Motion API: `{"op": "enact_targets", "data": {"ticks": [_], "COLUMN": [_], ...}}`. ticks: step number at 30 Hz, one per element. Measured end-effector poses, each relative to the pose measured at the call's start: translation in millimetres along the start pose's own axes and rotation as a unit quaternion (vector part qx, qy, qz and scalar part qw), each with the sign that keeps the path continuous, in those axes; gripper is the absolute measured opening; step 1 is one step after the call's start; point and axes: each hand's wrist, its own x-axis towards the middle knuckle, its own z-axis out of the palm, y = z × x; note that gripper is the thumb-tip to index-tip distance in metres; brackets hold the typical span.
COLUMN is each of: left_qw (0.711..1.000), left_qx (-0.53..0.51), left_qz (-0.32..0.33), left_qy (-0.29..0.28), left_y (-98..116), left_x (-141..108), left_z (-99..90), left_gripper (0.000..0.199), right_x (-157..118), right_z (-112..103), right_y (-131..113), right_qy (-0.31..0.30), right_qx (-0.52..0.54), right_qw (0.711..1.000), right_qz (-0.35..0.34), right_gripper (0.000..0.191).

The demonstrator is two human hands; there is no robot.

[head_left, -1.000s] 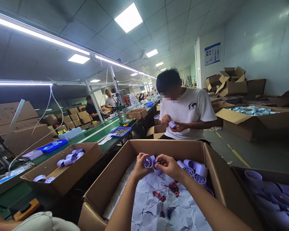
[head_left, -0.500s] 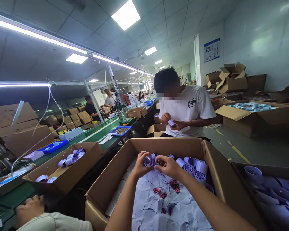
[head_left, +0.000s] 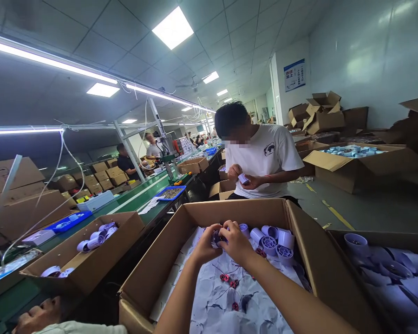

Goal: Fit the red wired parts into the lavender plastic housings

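My left hand (head_left: 206, 246) is wrapped round a small purple plastic cylinder housing (head_left: 216, 238), its open end turned toward me, above the paper-lined carton (head_left: 149, 264). My right hand (head_left: 235, 242) has its fingers closed at the mouth of that housing; whatever is between them is hidden. Below the hands, several small red round parts with thin dark wires (head_left: 233, 283) lie on the crumpled white paper (head_left: 209, 292). More purple housings (head_left: 269, 244) are piled along the carton's far right side, some with spoked ends showing.
Opposite me a co-worker (head_left: 261, 153) handles another purple part. Another person's hand (head_left: 38, 317) rests at lower left. A carton of housings (head_left: 101, 260) stands on the green bench at left; another box of purple parts (head_left: 355, 243) is at right. A blue tray (head_left: 172, 193) holds small pieces.
My right hand has moved left onto the housing's open end, and the hands now touch. The small dark part seen in its fingers is now hidden. The view has shifted slightly right.
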Motion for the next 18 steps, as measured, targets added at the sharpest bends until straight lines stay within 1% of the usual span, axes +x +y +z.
{"op": "enact_targets", "data": {"ticks": [2, 6, 9, 12, 15, 18], "left_qw": [1.000, 0.999, 0.999, 0.999, 0.999, 0.999], "left_qx": [0.002, -0.006, -0.014, -0.020, -0.040, -0.043], "left_qz": [0.020, 0.052, 0.049, 0.032, 0.021, 0.021], "left_qy": [-0.009, -0.013, -0.017, -0.015, -0.004, 0.000], "left_y": [3.8, 6.6, 4.8, 3.0, 1.4, 0.7], "left_x": [0.9, 2.3, 1.5, 0.4, 0.3, 1.3], "left_z": [1.0, 1.4, 0.3, -1.2, -1.7, -0.5], "left_gripper": [0.061, 0.060, 0.061, 0.062, 0.061, 0.061], "right_x": [-0.2, -1.1, -0.2, 2.1, 3.4, 3.7], "right_z": [0.6, 0.5, 2.0, 4.3, 5.4, 5.7], "right_y": [-1.2, -2.7, -3.5, -2.3, 0.7, 3.2], "right_qy": [-0.004, -0.021, -0.028, -0.035, -0.039, -0.027], "right_qx": [-0.019, -0.044, -0.049, -0.037, -0.005, 0.036], "right_qw": [1.000, 0.998, 0.998, 0.998, 0.999, 0.999], "right_qz": [0.010, 0.031, 0.033, 0.023, 0.007, 0.010], "right_gripper": [0.015, 0.022, 0.024, 0.024, 0.021, 0.020]}}
